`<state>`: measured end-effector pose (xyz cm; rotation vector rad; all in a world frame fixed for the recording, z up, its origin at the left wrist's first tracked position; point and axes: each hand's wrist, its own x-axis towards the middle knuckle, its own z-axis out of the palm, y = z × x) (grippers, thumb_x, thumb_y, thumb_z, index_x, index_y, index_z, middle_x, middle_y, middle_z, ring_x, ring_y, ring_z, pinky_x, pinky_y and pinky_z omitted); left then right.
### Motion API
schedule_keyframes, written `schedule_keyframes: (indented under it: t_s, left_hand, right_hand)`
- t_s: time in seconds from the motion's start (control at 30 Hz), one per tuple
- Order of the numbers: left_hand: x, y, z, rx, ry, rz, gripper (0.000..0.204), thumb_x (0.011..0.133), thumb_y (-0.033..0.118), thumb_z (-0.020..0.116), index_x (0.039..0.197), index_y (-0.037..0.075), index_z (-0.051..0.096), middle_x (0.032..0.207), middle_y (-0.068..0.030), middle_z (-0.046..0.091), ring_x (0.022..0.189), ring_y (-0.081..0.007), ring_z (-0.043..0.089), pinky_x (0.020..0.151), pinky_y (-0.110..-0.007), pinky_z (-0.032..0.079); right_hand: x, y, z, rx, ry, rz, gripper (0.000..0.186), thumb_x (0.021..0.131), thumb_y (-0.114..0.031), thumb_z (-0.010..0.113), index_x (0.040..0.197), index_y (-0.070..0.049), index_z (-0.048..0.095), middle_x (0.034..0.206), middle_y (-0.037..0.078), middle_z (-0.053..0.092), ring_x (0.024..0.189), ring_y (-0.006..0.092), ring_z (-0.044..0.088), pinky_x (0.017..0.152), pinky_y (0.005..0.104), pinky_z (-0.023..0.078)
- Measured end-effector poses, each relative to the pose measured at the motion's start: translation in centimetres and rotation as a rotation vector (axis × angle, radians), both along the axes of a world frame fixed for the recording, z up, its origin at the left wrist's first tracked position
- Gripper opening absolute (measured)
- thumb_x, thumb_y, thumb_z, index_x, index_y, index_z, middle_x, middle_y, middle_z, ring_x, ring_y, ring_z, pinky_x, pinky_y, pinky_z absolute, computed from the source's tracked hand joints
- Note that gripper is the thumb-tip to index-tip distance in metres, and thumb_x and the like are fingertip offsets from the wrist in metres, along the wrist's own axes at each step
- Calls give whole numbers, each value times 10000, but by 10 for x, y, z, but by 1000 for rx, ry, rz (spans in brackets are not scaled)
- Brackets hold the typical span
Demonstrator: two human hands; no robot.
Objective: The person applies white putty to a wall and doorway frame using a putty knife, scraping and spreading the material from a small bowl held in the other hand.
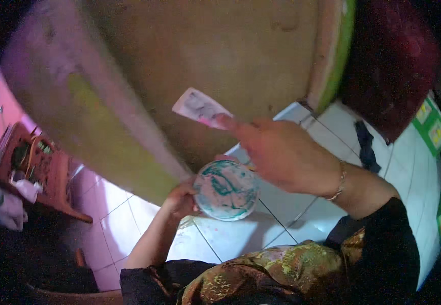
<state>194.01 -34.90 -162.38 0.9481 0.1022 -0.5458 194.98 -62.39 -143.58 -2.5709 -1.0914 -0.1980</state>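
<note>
My left hand is closed on the left rim of a round, shallow dish. Its face is smeared with pale pinkish paste and streaks of dark teal. Above it, my right hand grips a flat, pale scraper that widens toward its far end, with greyish smears on the blade. The scraper's blade points up and left, in front of a brown panel; whether it touches the panel I cannot tell. My right fingers hide the scraper's narrow end.
A worn, greenish-and-pink wall edge slants down on the left, with a carved wooden chair beyond it. A green-edged post and a dark red panel stand right. Dark cloth lies on white floor tiles.
</note>
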Motion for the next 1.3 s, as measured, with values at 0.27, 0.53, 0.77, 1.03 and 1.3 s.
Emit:
schedule_keyframes:
  t_s: [0.27, 0.53, 0.77, 1.03, 1.3]
  left_hand:
    - [128, -159, 37, 28, 8, 2, 620, 677, 110, 571, 1245, -56, 383, 1175, -211, 516, 1037, -319, 547, 873, -422, 476]
    - [203, -340, 21, 39, -12, 100, 641, 639, 111, 608, 1218, -88, 419, 1180, -206, 528, 1089, -336, 519, 980, -429, 391]
    - [270, -555, 54, -32, -79, -104, 643, 657, 115, 601, 1238, -77, 400, 1202, -221, 510, 1102, -343, 513, 983, -442, 388]
    - [331, -770, 75, -119, -172, -161, 605, 671, 87, 563, 1237, -62, 408, 1233, -209, 495, 1167, -327, 464, 1036, -460, 322]
    - [323, -923, 27, -243, -317, 31, 470, 694, 83, 555, 1131, -76, 489, 1158, -187, 551, 1051, -292, 550, 888, -417, 457]
  right_hand:
    - [108, -270, -19, -45, 130, -378, 435, 821, -125, 512, 1241, -53, 428, 860, 232, 600, 785, 398, 592, 677, 474, 489]
    - [139, -486, -78, 135, 259, -611, 460, 822, -76, 560, 1260, -31, 427, 957, 207, 610, 880, 372, 592, 779, 404, 471]
    - [171, -664, -95, 247, 241, -686, 398, 844, -181, 521, 1209, -42, 445, 837, 220, 610, 755, 417, 585, 683, 504, 466]
    - [204, -838, -111, 541, -98, -786, 432, 842, -192, 538, 1228, -28, 434, 861, 235, 609, 778, 418, 590, 698, 485, 476]
    - [190, -947, -139, 819, -95, -797, 467, 830, -230, 587, 1213, 4, 460, 877, 240, 607, 788, 407, 600, 709, 435, 479]
